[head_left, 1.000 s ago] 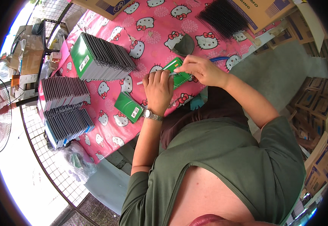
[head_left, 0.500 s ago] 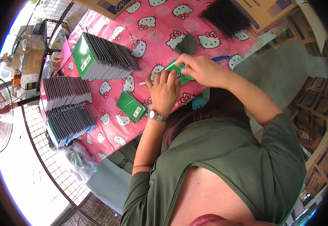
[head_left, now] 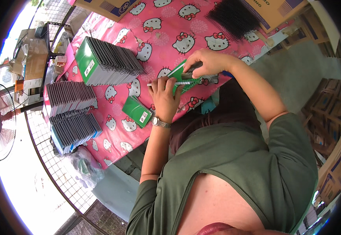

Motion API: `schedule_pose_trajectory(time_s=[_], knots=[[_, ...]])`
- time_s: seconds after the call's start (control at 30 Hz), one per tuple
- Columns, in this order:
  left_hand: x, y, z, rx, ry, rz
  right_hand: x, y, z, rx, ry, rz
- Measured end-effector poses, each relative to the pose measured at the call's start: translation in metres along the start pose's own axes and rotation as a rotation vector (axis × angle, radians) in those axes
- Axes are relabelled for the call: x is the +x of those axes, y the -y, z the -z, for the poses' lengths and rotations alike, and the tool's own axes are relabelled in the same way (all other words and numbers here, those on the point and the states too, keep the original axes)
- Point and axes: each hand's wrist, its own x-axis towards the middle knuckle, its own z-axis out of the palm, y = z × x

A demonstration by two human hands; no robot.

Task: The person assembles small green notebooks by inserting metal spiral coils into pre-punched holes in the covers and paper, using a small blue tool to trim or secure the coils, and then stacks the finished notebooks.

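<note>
Green notebook (head_left: 178,72) by near edge of bench (head_left: 160,39), coil side under work. Pale strip (head_left: 183,82) across it; left hand (head_left: 165,94) spread over both, grip on strip can't tell. Right hand (head_left: 213,64) pinching dark grey piece (head_left: 186,75), partly hidden. Step looks like coil-edge handling; next move probably wants notebook held steady, coil kept clear. Second green notebook (head_left: 137,111) left along near edge. Tall notebook stack (head_left: 109,62) toward left edge; black coils (head_left: 233,19) near far-right corner.

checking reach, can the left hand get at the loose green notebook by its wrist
Likely yes: the loose green notebook lies uncovered close to the left hand, though that hand is at another green notebook.
</note>
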Motion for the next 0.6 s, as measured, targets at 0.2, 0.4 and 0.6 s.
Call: schedule_pose_trajectory(time_s=[0.2,0.4,0.6], knots=[[0.007,-0.004,0.0,-0.059,-0.03,-0.009,-0.007,-0.004,0.001,0.277,0.005,0.213],[0.008,0.0,0.002,-0.103,-0.012,-0.014,0.005,-0.001,0.0,0.374,0.096,0.185],[0.011,-0.002,0.007,-0.13,-0.018,-0.024,0.012,-0.003,0.001,0.27,0.08,0.214]])
